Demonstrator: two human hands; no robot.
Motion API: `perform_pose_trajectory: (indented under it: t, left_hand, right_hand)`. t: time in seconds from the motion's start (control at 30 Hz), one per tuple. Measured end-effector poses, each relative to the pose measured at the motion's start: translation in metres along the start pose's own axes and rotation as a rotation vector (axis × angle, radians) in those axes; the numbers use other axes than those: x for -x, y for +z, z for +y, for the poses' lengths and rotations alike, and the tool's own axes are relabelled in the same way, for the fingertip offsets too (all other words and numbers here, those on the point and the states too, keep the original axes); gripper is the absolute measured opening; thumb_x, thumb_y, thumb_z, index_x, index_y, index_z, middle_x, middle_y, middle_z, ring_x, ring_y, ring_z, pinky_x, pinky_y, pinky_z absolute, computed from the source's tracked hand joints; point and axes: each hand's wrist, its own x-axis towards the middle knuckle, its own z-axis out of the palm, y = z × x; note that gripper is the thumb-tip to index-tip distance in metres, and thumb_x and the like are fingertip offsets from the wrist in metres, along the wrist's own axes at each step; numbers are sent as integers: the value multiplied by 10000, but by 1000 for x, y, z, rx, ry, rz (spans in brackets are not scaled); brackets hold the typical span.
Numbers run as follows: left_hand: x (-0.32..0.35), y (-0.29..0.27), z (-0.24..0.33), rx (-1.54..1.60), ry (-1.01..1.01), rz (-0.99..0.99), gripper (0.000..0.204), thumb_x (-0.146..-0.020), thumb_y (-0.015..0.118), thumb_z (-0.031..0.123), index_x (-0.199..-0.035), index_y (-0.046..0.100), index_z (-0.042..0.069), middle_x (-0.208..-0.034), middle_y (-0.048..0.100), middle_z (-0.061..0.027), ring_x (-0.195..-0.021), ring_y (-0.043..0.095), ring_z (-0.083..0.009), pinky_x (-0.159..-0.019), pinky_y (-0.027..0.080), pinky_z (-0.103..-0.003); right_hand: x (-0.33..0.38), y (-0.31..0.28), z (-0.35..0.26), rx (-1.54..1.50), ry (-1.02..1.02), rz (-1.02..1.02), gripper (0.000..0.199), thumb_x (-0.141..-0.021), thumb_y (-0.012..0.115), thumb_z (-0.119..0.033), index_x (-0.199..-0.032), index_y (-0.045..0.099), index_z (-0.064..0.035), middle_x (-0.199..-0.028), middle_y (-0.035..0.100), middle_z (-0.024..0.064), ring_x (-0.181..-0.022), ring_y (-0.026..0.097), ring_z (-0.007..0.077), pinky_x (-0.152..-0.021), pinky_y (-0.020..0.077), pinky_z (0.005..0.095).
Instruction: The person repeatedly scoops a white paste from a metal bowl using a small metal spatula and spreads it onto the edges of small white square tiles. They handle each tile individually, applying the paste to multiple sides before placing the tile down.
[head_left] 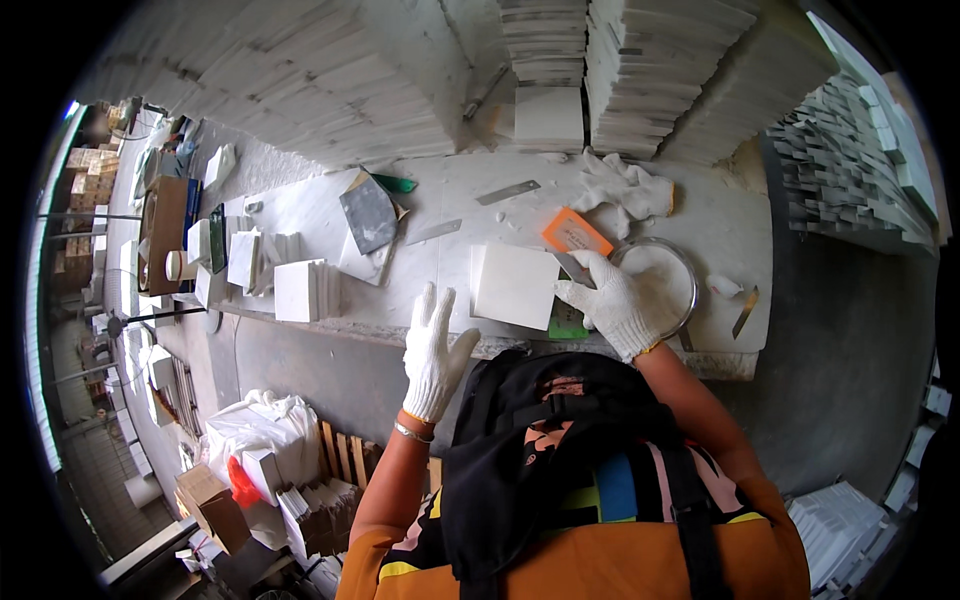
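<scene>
A square white tile (pixel 515 286) lies near the front edge of the worktable, over part of a green piece (pixel 568 322). My right hand (pixel 618 305), in a white knit glove, grips a flat metal scraper blade (pixel 573 268) at the tile's right edge. My left hand (pixel 435 350), gloved the same way, is raised just left of the tile with its fingers stretched and holds nothing. Beyond my right hand rests an orange block (pixel 577 232). A round metal-rimmed bowl (pixel 692 285) with whitish contents sits right of that hand, partly hidden by it.
Tall tile stacks (pixel 650 80) stand along the table's far side. Loose metal blades (pixel 508 192), a crumpled white glove (pixel 625 190) and dark grey sheets (pixel 370 215) lie on the tabletop (pixel 440 270). Small tile stacks (pixel 305 290) stand at left. A wrapped bundle (pixel 265 430) is below.
</scene>
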Motion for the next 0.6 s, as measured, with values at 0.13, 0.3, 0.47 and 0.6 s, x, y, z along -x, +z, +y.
perform_pose_trajectory:
  t: [0.13,0.3,0.47,0.6]
  left_hand:
    - [-5,3,-2,55,-11,14,687,-848,779,226,-1469,522,83,-1554,428,-263,-1429,420,-438,-1133,396,-485]
    - [-16,1,6,150,44,66,640,-876,762,191,-1459,528,67,-1530,463,-243,-1381,486,-410,-1110,430,-460]
    - [-30,-14,27,630,-174,19,667,-936,729,215,-1500,457,-15,-1489,532,-175,-1301,569,-277,-1084,450,-383]
    - [-48,-29,47,970,-297,-135,697,-991,659,353,-1527,421,-24,-1395,591,-170,-1150,632,-222,-971,501,-342]
  right_hand:
    - [-6,8,1,120,62,-27,595,-876,786,-349,-1336,574,-37,-1108,680,126,-636,614,152,-552,519,291]
    - [-10,11,-9,55,117,-80,578,-865,792,-313,-1290,583,19,-981,680,90,-599,587,118,-534,500,280]
    - [-13,6,0,-176,154,-57,507,-850,795,-215,-1226,610,70,-829,626,29,-555,507,60,-476,424,240]
    - [-6,-15,-12,-283,131,-140,555,-846,791,-165,-1300,586,82,-806,594,0,-541,467,43,-456,383,223]
